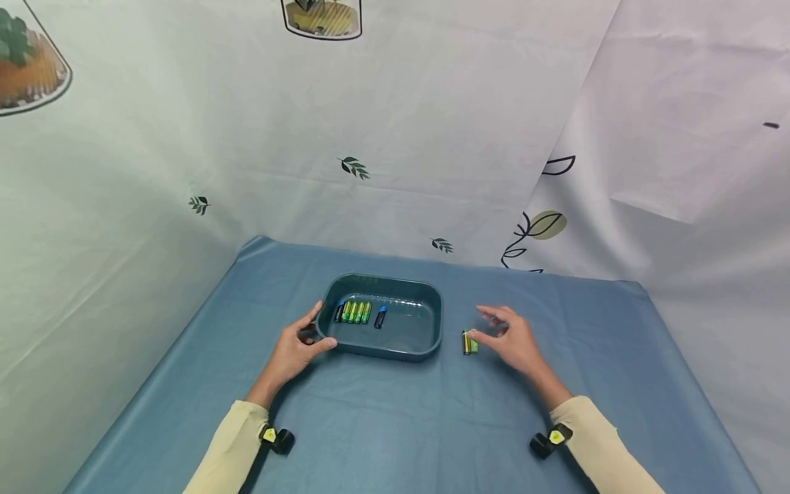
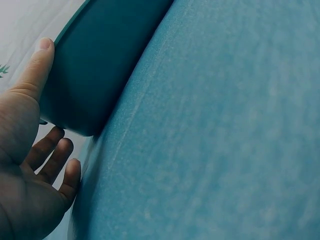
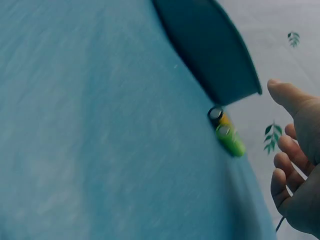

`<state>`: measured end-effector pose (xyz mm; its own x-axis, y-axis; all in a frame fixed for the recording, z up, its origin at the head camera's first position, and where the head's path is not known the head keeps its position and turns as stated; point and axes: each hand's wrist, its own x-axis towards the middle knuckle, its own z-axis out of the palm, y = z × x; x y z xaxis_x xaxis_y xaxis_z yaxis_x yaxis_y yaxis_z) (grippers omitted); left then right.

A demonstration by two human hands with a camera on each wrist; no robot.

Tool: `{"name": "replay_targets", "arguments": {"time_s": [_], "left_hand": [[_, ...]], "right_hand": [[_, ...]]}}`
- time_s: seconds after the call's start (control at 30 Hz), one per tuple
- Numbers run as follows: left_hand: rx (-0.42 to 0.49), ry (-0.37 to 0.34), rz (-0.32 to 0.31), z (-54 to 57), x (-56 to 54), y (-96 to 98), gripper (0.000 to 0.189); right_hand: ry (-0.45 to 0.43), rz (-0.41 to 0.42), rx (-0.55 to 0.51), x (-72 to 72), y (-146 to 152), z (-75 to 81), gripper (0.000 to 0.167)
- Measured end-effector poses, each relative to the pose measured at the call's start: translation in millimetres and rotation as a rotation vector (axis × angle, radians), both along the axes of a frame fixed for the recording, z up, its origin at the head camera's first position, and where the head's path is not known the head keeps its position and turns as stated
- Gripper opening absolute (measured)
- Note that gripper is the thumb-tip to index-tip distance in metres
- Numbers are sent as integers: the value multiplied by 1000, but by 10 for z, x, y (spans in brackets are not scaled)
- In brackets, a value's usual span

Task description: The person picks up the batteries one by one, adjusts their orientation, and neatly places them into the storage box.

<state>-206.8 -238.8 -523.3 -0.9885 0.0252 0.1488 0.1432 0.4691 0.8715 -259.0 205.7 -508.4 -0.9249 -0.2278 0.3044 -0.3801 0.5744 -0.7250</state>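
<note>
A dark teal rectangular tray [image 1: 407, 352] sits on the table, and my left hand [image 1: 295, 350] holds its left end, thumb at the near corner and index finger along the left rim. In the left wrist view the thumb [image 2: 37, 70] lies against the tray's outer wall. Inside the tray, a row of green-and-yellow batteries [image 1: 356, 313] stands next to a dark, blue-topped battery [image 1: 339, 311]; another blue-topped battery [image 1: 380, 318] lies apart. My right hand [image 1: 509, 339], fingers loosely bent, hovers by a black-and-gold battery [image 1: 465, 342] and a green battery [image 3: 232, 143] on the cloth.
A blue cloth [image 1: 382, 418] covers the table. White printed sheets [image 1: 395, 123] hang behind and along the sides. Each wrist carries a small black camera, such as the right camera [image 1: 542, 446].
</note>
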Motion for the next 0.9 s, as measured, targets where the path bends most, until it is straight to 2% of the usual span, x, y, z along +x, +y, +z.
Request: {"name": "replay_targets", "arguments": {"time_s": [0.13, 0.3, 0.47, 0.7, 0.9], "left_hand": [[-9, 0, 4, -19, -3, 8, 87], [-14, 6, 10, -19, -5, 15, 88], [-15, 11, 9, -1, -1, 17, 88], [-12, 16, 6, -14, -3, -2, 87], [-12, 15, 10, -7, 1, 1, 87]], "right_hand": [[-10, -3, 24, -1, 72, -113, 56], [-7, 21, 57, 2, 138, -178, 57], [-15, 50, 88, -9, 197, -202, 59], [-77, 91, 123, -17, 213, -189, 60], [-64, 119, 167, -28, 205, -204, 60]]}}
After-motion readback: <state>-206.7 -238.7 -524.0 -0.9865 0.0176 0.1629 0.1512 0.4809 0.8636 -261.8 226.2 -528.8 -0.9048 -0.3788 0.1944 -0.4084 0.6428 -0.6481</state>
